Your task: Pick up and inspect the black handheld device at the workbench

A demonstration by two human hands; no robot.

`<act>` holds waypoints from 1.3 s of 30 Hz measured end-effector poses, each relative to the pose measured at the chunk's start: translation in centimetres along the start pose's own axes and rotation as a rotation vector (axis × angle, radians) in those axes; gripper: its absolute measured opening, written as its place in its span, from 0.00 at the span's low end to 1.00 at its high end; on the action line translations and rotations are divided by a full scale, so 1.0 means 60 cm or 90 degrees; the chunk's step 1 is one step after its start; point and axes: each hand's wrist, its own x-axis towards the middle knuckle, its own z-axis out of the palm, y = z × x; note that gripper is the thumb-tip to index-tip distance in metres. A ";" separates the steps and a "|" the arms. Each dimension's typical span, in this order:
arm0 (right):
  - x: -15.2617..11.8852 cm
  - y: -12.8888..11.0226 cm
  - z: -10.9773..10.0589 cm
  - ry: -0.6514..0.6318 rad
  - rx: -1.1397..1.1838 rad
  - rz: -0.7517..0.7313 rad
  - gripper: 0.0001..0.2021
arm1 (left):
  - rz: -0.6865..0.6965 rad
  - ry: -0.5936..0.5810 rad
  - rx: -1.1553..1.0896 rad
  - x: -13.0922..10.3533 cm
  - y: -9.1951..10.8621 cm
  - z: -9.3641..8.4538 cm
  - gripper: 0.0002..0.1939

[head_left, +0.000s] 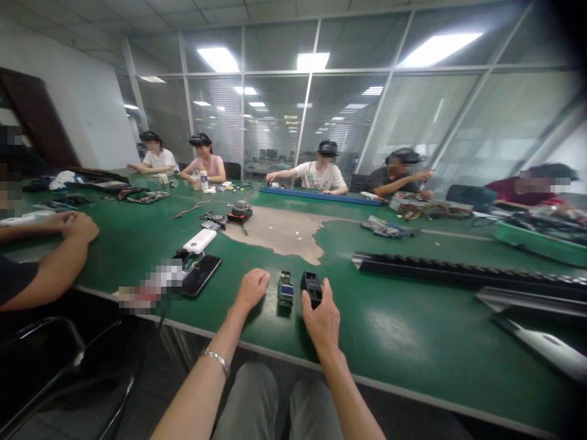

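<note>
My right hand (323, 315) is closed around a black plastic casing (312, 286), thumb on its near side and fingers along its right. The casing has openings on its upper face and stays at the tabletop. To its left, a green circuit board (285, 292) with a small bluish display lies lengthwise on the table, touched by neither hand. My left hand (254, 289) is curled into a loose fist left of the board. Whatever that fist may contain is hidden.
A black phone (202, 275) and white power bank (200, 241) lie left, near a co-worker's clasped hands (80, 229). A brown sheet (279, 232) covers mid-table. Long black rails (413, 270) and a green basket (536, 242) are right. Several people sit opposite.
</note>
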 end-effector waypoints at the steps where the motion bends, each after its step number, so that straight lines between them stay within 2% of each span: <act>1: 0.000 0.002 0.001 -0.003 -0.007 0.007 0.36 | 0.000 -0.002 0.003 0.000 0.000 0.000 0.17; 7: 0.000 0.007 0.003 -0.021 -0.027 0.009 0.37 | 0.012 0.001 0.012 0.000 -0.001 0.003 0.17; 11: 0.000 0.004 0.000 0.003 -0.036 0.003 0.39 | 0.013 0.001 0.012 0.001 -0.001 0.004 0.17; 21: -0.002 0.016 0.005 0.011 -0.026 -0.017 0.37 | 0.015 -0.003 0.009 0.001 0.003 0.002 0.16; 29: -0.006 0.021 0.005 0.002 -0.007 0.014 0.35 | 0.016 -0.004 -0.001 0.001 0.001 0.002 0.17; 33: -0.002 -0.002 -0.012 0.028 0.015 0.041 0.37 | 0.017 0.000 -0.007 0.001 -0.002 0.004 0.17; 36: 0.002 -0.040 -0.026 0.049 0.059 0.038 0.38 | 0.015 0.001 -0.009 0.002 -0.005 0.005 0.17; 39: 0.004 -0.082 -0.029 0.024 0.100 0.026 0.38 | 0.002 0.005 -0.012 0.001 -0.006 0.005 0.16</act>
